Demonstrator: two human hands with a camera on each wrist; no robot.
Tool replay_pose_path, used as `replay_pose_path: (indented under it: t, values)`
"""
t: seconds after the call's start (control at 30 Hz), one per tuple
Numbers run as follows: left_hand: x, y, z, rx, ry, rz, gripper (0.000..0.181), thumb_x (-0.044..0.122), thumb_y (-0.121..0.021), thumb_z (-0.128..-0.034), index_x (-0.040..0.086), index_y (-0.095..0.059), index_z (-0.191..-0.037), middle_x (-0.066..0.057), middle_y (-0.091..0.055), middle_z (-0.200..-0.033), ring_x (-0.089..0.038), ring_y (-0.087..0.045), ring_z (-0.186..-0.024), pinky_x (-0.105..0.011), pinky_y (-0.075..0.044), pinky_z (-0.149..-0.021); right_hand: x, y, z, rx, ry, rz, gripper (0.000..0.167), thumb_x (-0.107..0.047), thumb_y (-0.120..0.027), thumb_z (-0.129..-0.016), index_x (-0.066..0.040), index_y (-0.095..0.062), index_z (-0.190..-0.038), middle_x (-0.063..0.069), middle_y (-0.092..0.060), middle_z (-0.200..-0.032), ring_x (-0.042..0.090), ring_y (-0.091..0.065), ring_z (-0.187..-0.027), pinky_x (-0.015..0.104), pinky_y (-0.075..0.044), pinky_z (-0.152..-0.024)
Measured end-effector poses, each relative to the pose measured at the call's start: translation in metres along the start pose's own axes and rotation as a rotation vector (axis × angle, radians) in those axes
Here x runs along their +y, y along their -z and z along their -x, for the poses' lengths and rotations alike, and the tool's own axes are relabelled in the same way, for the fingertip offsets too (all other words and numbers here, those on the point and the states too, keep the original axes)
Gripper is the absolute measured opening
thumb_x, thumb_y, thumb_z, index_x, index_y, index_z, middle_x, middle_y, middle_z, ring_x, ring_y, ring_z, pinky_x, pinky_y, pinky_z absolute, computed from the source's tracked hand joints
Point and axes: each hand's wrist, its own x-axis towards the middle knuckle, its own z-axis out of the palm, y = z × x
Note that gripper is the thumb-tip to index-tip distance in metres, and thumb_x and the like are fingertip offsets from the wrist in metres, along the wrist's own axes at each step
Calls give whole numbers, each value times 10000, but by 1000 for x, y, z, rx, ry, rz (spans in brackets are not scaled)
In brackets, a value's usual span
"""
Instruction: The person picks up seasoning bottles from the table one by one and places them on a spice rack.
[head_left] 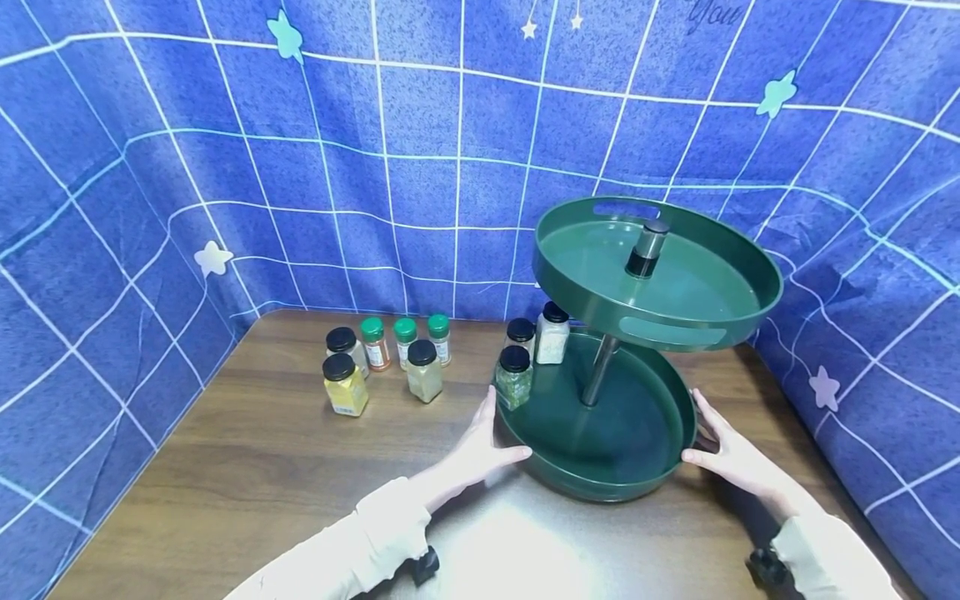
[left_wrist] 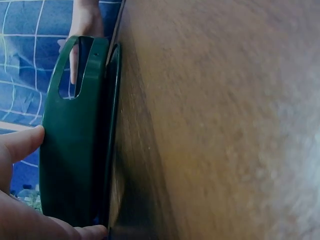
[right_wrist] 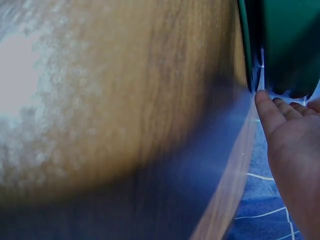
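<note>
A green two-tier round tray stand, with its lower tray and upper tray joined by a metal post, stands at the right of the table. My left hand touches the lower tray's left side, thumb apart from fairly straight fingers. On the opposite side my right hand rests its extended fingers against the tray wall. Inside the lower tray's left part are a jar of green herbs, a jar of white contents and a partly hidden black-lidded jar.
Left of the stand, several spice jars sit on the wooden table: a yellow one, a pale one, and green-capped ones such as a reddish jar. A blue gridded cloth hangs behind and along both sides.
</note>
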Motion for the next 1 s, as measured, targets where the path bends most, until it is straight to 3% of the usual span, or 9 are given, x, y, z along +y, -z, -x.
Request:
replay_pose_path:
  t: [0.17,0.43,0.67,0.77,0.83,0.9,1.0]
  values:
    - [-1,5,-5,-10,-11,-15,1092,315,-767,-766,57,-11,-1512,-165,-63,-1577,-336,-83,-1442,-537,-129,-1144,-1,0,-1,-6,3,-12,889,60,-634,-838,70,-10,-1472,368,-28,-1481,-177,-278,-1243,34,-322,-938]
    - [-1,11,-10,-15,-45,-33,1077,298,-773,-758,20,-46,-1504,-181,-78,-1570,-333,-100,-1438,-506,-135,-1152,-4,1,0,-11,-95,45,914,-30,-660,-853,9,-9,-1494,356,-42,-1497,-145,-273,-1214,24,-313,-918]
    - [-4,11,-7,-20,-47,-36,1078,334,-763,-767,41,-38,-1509,-166,-75,-1574,-323,-99,-1440,-502,-136,-1153,-5,1,0,-14,-105,35,922,-37,-662,-854,8,0,-1494,366,-32,-1494,-161,-269,-1201,25,-316,-915]
    - [-4,10,-3,-27,-43,-45,1070,357,-754,-776,55,-38,-1512,-149,-71,-1578,-310,-99,-1442,-493,-140,-1154,-5,1,1,-15,-126,57,920,-53,-665,-856,8,-5,-1494,354,-44,-1500,-30,-302,-1275,26,-317,-911]
    - [-3,9,1,-34,-37,-48,1066,371,-748,-780,63,-38,-1513,-138,-68,-1581,-302,-100,-1444,-489,-143,-1155,-5,1,0,-17,-138,71,920,-57,-666,-857,8,-5,-1494,346,-48,-1504,162,-326,-1318,27,-320,-908]
    - [-2,8,5,-39,-28,-46,1063,383,-745,-782,69,-41,-1515,-137,-73,-1581,-303,-107,-1443,-495,-148,-1153,-5,1,0,-22,-143,84,923,-58,-664,-858,2,1,-1495,344,-46,-1506,346,-314,-1300,26,-320,-906]
    - [2,6,12,-52,-12,5,1051,357,-747,-788,69,-45,-1515,-152,-80,-1578,-320,-124,-1439,-510,-168,-1144,-5,1,0,-23,-144,94,927,-57,-662,-860,-10,9,-1498,349,-43,-1503,473,-294,-1262,27,-321,-906]
